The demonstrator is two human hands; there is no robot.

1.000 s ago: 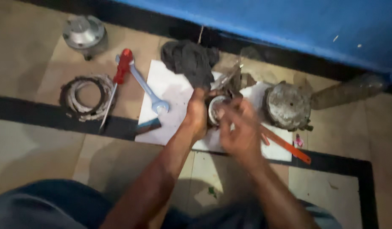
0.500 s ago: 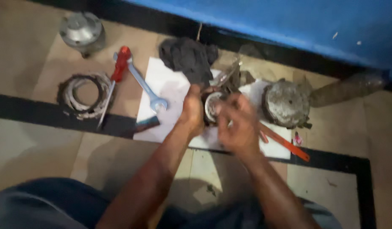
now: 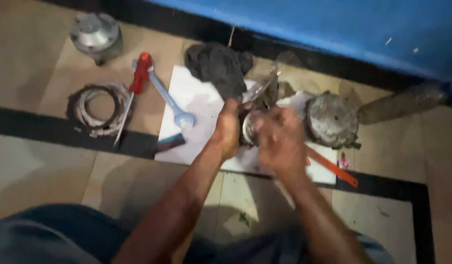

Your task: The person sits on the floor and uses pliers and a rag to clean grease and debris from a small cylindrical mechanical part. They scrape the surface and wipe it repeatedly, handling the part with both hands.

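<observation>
The left hand (image 3: 229,128) sits just left of the frame's centre, fingers curled around the side of a small round grey metal part (image 3: 250,128), gripping it against the white sheet of paper (image 3: 194,105) spread on the tiled floor. The right hand (image 3: 280,142) is blurred; it lies over the right side of the same part with fingers bent, but how firmly it holds cannot be told. Only a pale, shiny curved face of the part shows between the 2 hands, its edges dirty and dark.

Right of the hands stands a larger round, grimy grey metal housing (image 3: 332,120), and an orange-red flat strip (image 3: 333,168) runs out from under the right hand toward the lower right. A dark grey rag (image 3: 217,66) lies at the sheet's upper edge. In the upper left of the frame are a blue-grey open-ended spanner (image 3: 169,100), a red-handled screwdriver (image 3: 138,78), a stack of thin metal rings (image 3: 99,108) and a round silver metal cover (image 3: 95,33).
</observation>
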